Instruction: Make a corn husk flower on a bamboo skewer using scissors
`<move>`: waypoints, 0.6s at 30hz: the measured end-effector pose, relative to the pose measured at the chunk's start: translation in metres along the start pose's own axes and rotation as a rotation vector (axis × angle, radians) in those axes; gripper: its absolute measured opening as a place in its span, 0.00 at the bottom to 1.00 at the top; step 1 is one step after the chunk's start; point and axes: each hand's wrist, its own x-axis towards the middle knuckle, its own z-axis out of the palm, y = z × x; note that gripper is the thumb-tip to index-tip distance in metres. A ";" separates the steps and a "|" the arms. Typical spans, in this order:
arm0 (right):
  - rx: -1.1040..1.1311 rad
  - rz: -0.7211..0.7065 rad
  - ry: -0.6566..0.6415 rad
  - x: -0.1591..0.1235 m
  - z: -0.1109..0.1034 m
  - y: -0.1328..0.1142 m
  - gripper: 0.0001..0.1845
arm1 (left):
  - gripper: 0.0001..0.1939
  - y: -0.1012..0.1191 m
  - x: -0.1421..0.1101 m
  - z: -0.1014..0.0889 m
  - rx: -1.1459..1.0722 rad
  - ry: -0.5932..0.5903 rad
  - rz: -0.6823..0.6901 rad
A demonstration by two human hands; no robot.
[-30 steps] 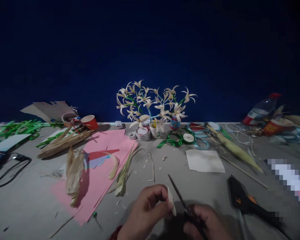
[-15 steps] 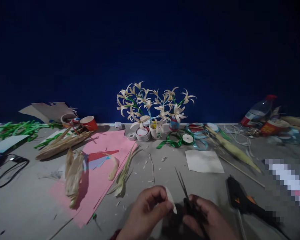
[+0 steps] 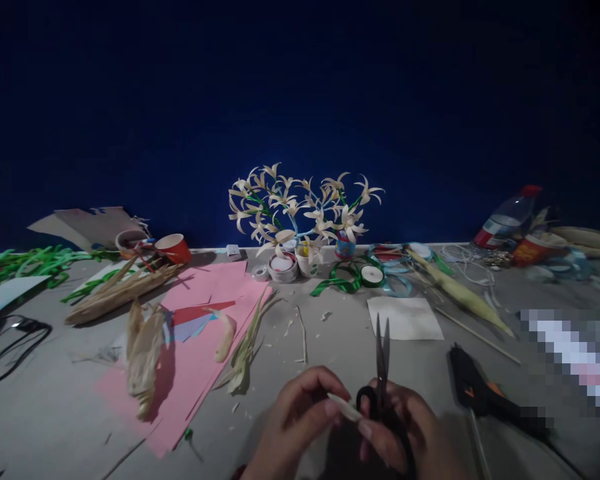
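Observation:
Between the fingers of my left hand point(image 3: 307, 420) is a small pale petal-shaped piece of husk point(image 3: 345, 407), lying at a slant. My right hand point(image 3: 405, 427) grips black-handled scissors point(image 3: 382, 353), whose blades point up and away, slightly parted. My right fingertips come up to the lower right end of the husk piece; whether they pinch it is hard to tell. Beyond both hands, a thin dry stalk point(image 3: 303, 337) and small scraps lie on the grey table. Further back stand husk flowers point(image 3: 285, 200) on green and blue stems in small pots.
On the right lies a black glue gun point(image 3: 473, 383), with white paper point(image 3: 405, 319) behind it. Pink paper sheets point(image 3: 195, 387) and dry corn husks point(image 3: 145, 360) are on the left. Green ribbon point(image 3: 343, 277), a tilted plastic bottle point(image 3: 507, 217) and orange cups point(image 3: 174, 248) line the back.
The husk piece has turned from steep to a flatter slant. My right hand has come closer to my left, and the scissors have swung more upright. The view has shifted slightly.

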 end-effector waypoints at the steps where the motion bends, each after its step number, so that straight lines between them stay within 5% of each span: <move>1: 0.018 -0.001 -0.036 -0.001 -0.002 0.000 0.11 | 0.14 0.007 0.001 -0.002 0.048 -0.009 -0.008; 5: -0.036 0.006 -0.133 0.001 -0.009 -0.006 0.11 | 0.09 0.030 0.008 -0.009 0.390 -0.141 -0.003; 10: -0.052 -0.013 -0.255 0.010 -0.009 -0.017 0.08 | 0.06 0.035 0.015 -0.010 0.445 -0.269 -0.066; 14: 0.100 -0.003 -0.071 0.012 -0.005 -0.015 0.14 | 0.06 0.028 0.013 -0.007 0.436 -0.245 -0.108; 18: 0.090 0.062 0.079 0.003 -0.005 0.001 0.21 | 0.08 0.017 0.010 -0.003 0.164 -0.071 -0.178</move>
